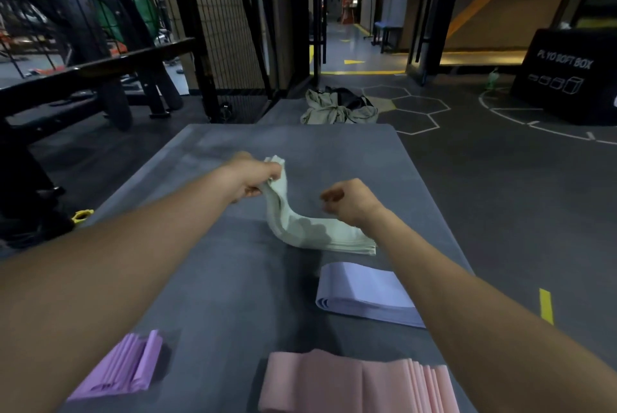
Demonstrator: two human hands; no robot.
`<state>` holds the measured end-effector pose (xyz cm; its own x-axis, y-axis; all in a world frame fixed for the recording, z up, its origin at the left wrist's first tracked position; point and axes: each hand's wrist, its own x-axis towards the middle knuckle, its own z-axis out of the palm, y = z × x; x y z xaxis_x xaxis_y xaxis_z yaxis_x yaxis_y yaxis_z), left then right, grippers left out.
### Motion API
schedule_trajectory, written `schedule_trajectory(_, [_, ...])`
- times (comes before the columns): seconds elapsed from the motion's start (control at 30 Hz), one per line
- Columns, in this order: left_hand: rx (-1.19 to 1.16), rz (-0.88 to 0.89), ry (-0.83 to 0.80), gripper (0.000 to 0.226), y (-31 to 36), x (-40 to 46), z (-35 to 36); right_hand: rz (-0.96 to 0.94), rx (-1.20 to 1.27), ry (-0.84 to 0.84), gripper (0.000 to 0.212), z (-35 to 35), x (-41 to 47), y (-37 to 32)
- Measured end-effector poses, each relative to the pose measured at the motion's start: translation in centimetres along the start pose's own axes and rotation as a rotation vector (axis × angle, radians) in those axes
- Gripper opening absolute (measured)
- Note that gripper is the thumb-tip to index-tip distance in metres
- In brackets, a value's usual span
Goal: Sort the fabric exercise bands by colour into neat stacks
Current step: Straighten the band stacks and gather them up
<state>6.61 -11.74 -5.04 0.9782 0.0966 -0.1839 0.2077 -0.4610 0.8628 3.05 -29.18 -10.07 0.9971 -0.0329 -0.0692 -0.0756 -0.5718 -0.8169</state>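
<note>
From the head camera, the person knelt or stood at the near end of a grey mat (213, 279) on a gym floor. The left hand (255, 175) pinched the far end of the pale green bands (310, 229) and held that end up off the mat. The near end of the green pile lay flat on the mat, to the right of the middle. The right hand (350, 200) hung just above the green pile with its fingers curled in. It held nothing that could be seen.

Three more piles lay closer in. The lilac-blue bands (360, 296) sat just near of the green ones, on the right. The pink bands (354, 382) lay at the near edge, fanned out a bit. The purple bands (123, 369) lay at the near left, partly under the left arm.

It looked like the green pile was being tidied. To do it well, the left hand should lower its end slowly, so the bands do not slip apart. The right hand could press the flat end down to keep it from sliding. Then both hands could pat the edges until they line up. The green pile should stay apart from the lilac-blue one.

Far off, a heap of clothes (337, 109) lay past the mat, and a black box (567, 75) stood at the far right.
</note>
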Motion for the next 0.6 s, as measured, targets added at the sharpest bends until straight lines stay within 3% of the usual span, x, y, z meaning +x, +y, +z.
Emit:
schedule_trajectory(0.1, [0.062,0.076,-0.067,0.013,1.0,-0.5,3.4,0.057,0.301,0.004,0.004,-0.5,0.1,0.1])
schedule_trajectory(0.27, [0.179,0.146,-0.119,0.025,1.2,-1.4,8.7,0.146,0.511,0.042,0.027,-2.2,-0.5,1.7])
schedule_trajectory(0.5, [0.229,0.210,-0.180,0.036,-0.6,-1.8,12.8,0.275,0.319,0.122,0.032,-2.9,0.2,4.5])
schedule_trajectory(0.6, [0.241,0.242,-0.257,0.027,-1.2,-1.4,12.9,0.302,0.195,0.128,0.035,-3.2,0.1,4.8])
